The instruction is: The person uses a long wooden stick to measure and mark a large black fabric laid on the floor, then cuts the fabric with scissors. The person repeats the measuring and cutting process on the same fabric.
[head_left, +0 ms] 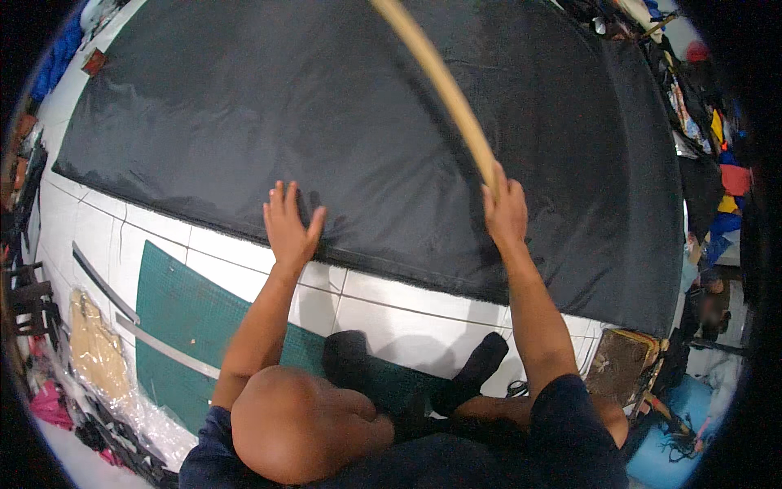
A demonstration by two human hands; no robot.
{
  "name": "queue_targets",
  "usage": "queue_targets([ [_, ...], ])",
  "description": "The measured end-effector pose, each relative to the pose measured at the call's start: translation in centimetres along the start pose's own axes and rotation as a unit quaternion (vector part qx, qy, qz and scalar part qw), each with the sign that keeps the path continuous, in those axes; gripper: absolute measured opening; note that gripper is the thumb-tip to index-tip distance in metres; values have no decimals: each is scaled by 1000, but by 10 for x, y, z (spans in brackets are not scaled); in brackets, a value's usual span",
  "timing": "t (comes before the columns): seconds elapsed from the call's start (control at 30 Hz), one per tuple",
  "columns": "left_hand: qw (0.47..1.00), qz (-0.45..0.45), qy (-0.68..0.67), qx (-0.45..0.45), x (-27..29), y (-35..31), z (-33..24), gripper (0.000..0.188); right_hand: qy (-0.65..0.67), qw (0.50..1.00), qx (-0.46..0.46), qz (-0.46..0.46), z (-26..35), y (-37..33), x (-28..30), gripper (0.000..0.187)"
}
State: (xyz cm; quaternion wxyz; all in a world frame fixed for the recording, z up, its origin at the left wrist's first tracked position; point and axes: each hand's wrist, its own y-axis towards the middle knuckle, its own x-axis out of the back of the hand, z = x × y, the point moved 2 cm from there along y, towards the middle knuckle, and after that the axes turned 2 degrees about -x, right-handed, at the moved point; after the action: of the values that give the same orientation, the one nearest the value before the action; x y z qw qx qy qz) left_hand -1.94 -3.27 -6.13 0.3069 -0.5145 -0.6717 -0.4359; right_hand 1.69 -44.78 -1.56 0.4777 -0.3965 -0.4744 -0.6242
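A large sheet of black fabric [244,98] lies spread over the white tiled floor, with faint creases across it. My left hand [291,226] rests near the fabric's front edge, fingers stretched and thumb apart, holding nothing. In my right hand [507,210] is the near end of a long pale wooden stick [446,85]. The stick runs away from me over the fabric and leaves the picture at the top; it looks curved in this view. Whether its whole length touches the cloth I cannot tell.
A green cutting mat [191,301] and a metal ruler [167,348] lie on the floor at left, beside a plastic-wrapped tan bundle [96,338]. Scissors [517,388] lie near my right foot. A worn brown board [617,367] is at right. Coloured fabric scraps [729,191] pile along the right edge.
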Motion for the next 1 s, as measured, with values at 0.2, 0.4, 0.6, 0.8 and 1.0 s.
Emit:
queue_targets([
  [0.2, 957, -253, -79, 119, 49, -7, 91, 47, 20, 971, 213, 107, 104, -7, -61, 52],
  [0.4, 900, -331, -44, 279, 85, -39, 145, 40, 75, 922, 304, 228, 141, -75, -46, 50],
  [0.6, 901, -344, -73, 253, 69, -20, 156, 39, 131, 913, 290, 257, 137, -67, -25, 45],
  [0.8, 955, -250, -26, 155, 47, 97, 143, 42, 96, 952, 242, 159, 141, -8, -41, 50],
  [1.0, 957, -78, 162, 230, -5, 178, 167, 77, 101, 959, 237, 114, 229, 97, -81, 53],
])
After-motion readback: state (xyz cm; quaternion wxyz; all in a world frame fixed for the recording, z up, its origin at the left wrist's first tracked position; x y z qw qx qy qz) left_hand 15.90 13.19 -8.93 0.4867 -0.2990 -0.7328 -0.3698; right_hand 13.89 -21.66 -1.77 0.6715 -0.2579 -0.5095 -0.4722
